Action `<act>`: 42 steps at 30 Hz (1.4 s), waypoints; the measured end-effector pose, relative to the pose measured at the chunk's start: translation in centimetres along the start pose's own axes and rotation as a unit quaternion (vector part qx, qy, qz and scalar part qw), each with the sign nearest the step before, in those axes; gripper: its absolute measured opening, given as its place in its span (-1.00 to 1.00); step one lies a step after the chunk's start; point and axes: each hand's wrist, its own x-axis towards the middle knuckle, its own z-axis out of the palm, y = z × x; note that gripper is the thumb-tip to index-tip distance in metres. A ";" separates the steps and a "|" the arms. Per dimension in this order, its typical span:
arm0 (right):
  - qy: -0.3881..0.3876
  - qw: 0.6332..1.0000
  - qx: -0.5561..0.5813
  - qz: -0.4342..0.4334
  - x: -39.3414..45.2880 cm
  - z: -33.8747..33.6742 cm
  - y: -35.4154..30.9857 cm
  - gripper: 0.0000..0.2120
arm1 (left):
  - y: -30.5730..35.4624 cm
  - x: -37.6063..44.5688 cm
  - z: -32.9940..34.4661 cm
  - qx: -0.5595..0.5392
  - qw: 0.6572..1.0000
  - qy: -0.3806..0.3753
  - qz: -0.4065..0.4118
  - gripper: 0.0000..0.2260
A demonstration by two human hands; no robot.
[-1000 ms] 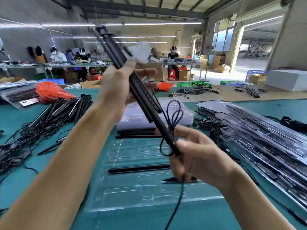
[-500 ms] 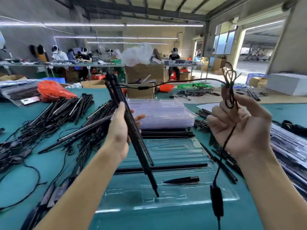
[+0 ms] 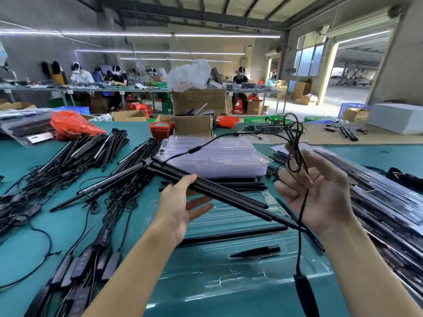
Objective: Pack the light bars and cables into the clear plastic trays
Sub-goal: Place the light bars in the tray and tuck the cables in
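The light bars [image 3: 206, 186] hang above the clear tray [image 3: 240, 277], gripped mid-length by the left hand [image 3: 180, 211]. They look stiff and light. The limp cable [image 3: 295, 156] drapes over the loosely curled right hand [image 3: 320, 195]; best bunched in loops.

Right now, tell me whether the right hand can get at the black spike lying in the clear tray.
Probably not yet: the right hand holds the cable; the path to the spike looks open.

Faint pale digits mark one black controller box [image 3: 104, 234], too blurred to read.
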 end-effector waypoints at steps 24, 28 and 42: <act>0.124 0.857 -0.500 0.002 -2.9 -9.7 6.8 -0.63 | -1.9 -3.3 -8.2 -0.036 0.996 -0.042 -0.068 -0.58; 0.125 0.864 -0.487 0.005 -2.8 -9.7 7.0 -0.66 | -1.0 -2.4 -9.2 0.080 0.996 0.043 0.003 -0.69; 0.182 0.857 -0.477 -0.065 -2.5 -10.7 7.4 -0.58 | -1.6 0.7 -9.6 0.340 0.935 0.049 0.083 -0.95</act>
